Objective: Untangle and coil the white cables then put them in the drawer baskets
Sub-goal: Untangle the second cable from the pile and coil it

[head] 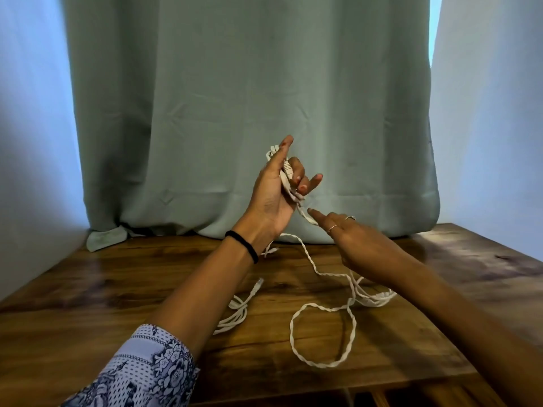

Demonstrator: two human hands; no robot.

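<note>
1. A wooden table (88, 318) is seen from above, with a grey-green curtain (249, 98) hung behind its far edge.
2. The left hand (271, 195) is raised above the table, palm turned inward. The upper ends of the white cables (323, 311) are grasped in it, with a plug (288, 169) held under the curled fingers while the thumb and little finger stick out.
3. The right hand (349, 236) is held out flat with straight fingers and grips nothing. Its index fingertip lies just beside, perhaps touching, the strand that hangs from the left hand.
4. From the left hand, the cables are seen to drop to the tabletop, where two strands are twisted round each other into a wide loop near the front edge. A loose bundle lies under the right forearm, and another, with a free plug (259, 282), lies under the left forearm.
5. Risk, as a judgement: if the hanging strand is pulled hard, the twist could be tightened into a knot, or the loose bundles dragged off the table.
6. If the held plugs are let slip, the sorted ends could be lost in the tangle.
7. No drawer baskets can be made out; only dark gaps are visible below the table's front edge, and their contents cannot be told.
</note>
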